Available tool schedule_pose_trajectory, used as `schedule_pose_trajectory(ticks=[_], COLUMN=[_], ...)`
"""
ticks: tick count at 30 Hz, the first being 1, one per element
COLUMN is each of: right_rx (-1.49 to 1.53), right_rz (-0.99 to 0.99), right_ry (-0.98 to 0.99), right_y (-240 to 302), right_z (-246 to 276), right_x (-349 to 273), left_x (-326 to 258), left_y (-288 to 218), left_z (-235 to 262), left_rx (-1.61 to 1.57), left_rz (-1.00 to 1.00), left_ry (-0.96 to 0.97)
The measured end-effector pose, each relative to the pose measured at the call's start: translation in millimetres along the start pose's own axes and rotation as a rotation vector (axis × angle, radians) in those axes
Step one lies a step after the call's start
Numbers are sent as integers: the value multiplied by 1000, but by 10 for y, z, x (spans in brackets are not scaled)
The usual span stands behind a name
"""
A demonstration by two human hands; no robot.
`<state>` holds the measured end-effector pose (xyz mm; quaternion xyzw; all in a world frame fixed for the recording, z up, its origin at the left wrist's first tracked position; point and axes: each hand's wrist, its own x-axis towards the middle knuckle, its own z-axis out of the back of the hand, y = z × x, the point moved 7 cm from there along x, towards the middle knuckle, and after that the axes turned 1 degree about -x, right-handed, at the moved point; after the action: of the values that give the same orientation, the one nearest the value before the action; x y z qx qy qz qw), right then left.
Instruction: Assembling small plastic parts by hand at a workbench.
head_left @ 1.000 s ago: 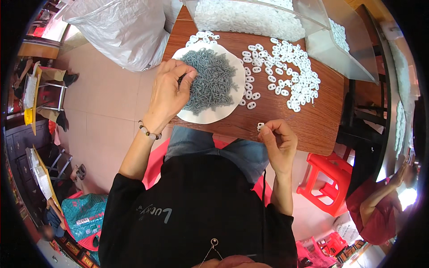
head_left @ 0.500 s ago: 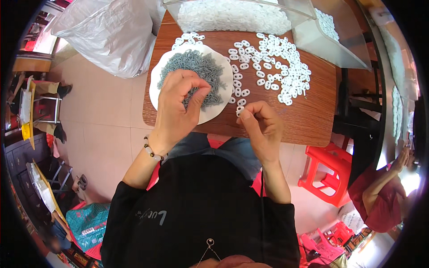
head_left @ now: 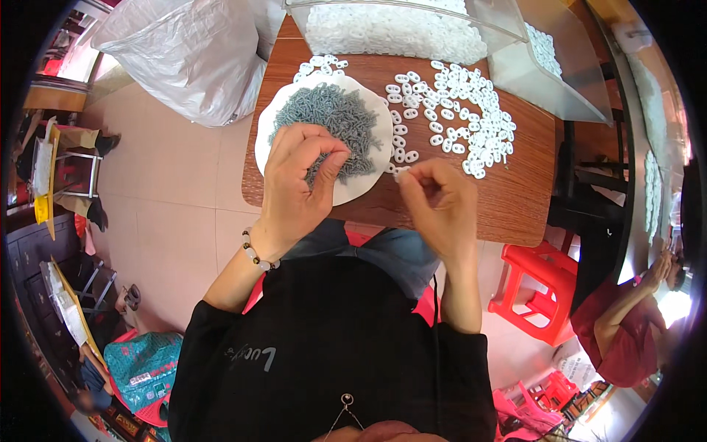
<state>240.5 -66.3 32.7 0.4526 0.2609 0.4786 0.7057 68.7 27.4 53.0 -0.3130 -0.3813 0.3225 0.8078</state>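
Observation:
My left hand (head_left: 298, 184) hovers over the near part of a white scalloped plate (head_left: 263, 151), thumb and forefinger pinched together. Whatever sits between those fingertips is too small to make out. Heaped on the plate are small grey screw-like pieces (head_left: 331, 110). Just right of the plate, my right hand (head_left: 449, 202) pinches a small white oval piece (head_left: 401, 174), mostly covered by the fingertips. Many loose white two-hole oval pieces (head_left: 486, 132) lie across the brown wooden table (head_left: 508, 210), some right beside the plate.
A clear-walled bin (head_left: 398, 37) full of white pieces stands at the table's far edge, another bin (head_left: 552, 81) to its right. A large pale sack (head_left: 184, 62) is at far left. Red stools (head_left: 534, 295) stand right of the table. Other people sit at both sides.
My right hand has moved slightly away from me and turned, so less of the white piece shows. My left hand stays pinched over the plate. The whole view has shifted a little.

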Motion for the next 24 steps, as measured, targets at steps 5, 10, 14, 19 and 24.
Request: schedule_pose_trajectory(ticks=[5, 10, 14, 19, 24], right_rx=[-382, -597, -470, 67, 50], right_rz=[-109, -103, -38, 161, 217], right_ry=[59, 21, -72, -39, -25], right_y=[-164, -300, -145, 175, 247], right_z=[265, 237, 267, 123, -54], right_x=[-171, -237, -178, -100, -51], left_x=[-43, -49, -43, -59, -76], left_y=[-44, -171, -259, -280, -243], left_z=[-121, -310, -329, -304, -238], left_rx=[-51, -81, -71, -40, -29], left_rz=[10, -59, -86, -104, -84], left_ry=[29, 58, 51, 37, 4])
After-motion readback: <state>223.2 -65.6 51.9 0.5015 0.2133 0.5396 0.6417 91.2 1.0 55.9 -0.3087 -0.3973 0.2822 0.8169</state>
